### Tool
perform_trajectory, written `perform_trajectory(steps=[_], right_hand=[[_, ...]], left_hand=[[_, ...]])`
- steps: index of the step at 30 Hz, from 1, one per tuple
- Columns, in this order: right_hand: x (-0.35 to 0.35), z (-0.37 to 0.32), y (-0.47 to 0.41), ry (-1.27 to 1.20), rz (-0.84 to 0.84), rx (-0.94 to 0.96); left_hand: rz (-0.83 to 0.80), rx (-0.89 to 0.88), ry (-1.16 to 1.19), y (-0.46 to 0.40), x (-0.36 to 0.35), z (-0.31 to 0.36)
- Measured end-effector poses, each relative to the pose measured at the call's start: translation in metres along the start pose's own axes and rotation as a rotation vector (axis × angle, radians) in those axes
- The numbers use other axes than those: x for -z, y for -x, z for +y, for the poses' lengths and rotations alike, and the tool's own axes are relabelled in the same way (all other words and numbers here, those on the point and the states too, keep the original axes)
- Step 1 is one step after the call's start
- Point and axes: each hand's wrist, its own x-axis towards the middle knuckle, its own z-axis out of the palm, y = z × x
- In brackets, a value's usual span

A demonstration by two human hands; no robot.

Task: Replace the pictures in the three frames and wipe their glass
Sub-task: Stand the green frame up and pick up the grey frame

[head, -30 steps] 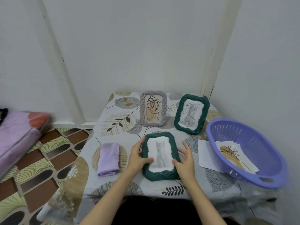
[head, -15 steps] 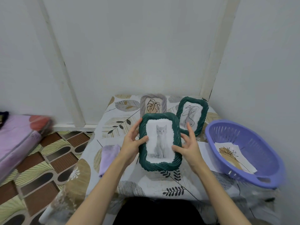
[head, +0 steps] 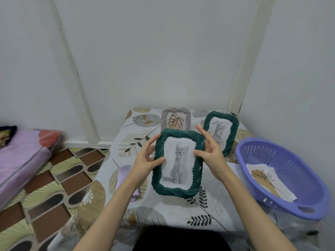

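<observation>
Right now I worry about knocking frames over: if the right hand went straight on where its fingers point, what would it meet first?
Probably the grey frame at the back; the right hand fingers point up and slightly left toward it, though depth is unclear.

Three picture frames: two green (head: 178, 163) (head: 221, 132), one grey (head: 176, 119). One purple basket (head: 282, 178). One lilac cloth (head: 125, 175). Two hands (head: 145, 161) (head: 211, 153).

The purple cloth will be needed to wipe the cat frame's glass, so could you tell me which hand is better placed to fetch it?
Probably the left hand. The purple cloth lies just below its wrist, left of the cat frame; the right hand would have to cross the frame.
</observation>
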Motion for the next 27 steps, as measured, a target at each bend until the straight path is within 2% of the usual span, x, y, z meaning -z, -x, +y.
perform_trajectory(steps=[8,17,27], right_hand=[[-0.051,0.015,-0.077,-0.095,-0.177,-0.117],[-0.111,0.058,-0.213,-0.129,-0.279,-0.236],[-0.124,0.103,-0.272,-0.177,-0.339,-0.279]], left_hand=[[0.113,-0.044,-0.249,-0.029,0.066,0.005],[0.349,-0.035,-0.206,-0.107,0.147,-0.019],[0.419,-0.088,-0.250,-0.147,0.176,-0.049]])
